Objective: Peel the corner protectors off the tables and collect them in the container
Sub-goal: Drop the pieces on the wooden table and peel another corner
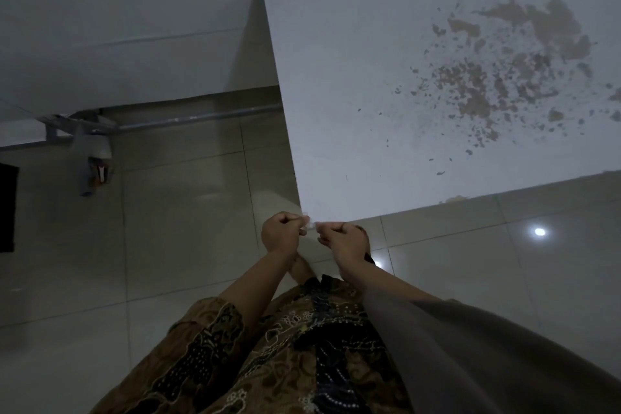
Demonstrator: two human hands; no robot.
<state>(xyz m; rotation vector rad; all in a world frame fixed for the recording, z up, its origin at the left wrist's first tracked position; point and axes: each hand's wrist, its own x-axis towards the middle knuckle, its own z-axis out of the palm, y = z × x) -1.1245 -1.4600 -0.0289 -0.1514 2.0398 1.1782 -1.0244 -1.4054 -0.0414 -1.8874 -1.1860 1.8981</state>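
Head view, lower centre: left hand and right hand both pinch clear corner protector at table corner. Best peeled slowly, evenly.

**White table, brown blotches, batik cloth**

The table on the right is white, with brown blotches and specks scattered over its far right part and one small brown chip on its near edge. The corner protector at its near corner looks pale and clear. The floor is glossy beige tile with thin darker grout lines. The garment nearest the camera is brown and black batik with cream dotted and floral motifs. A plain grey sleeve lies at near right. Far left, a second surface is plain white.
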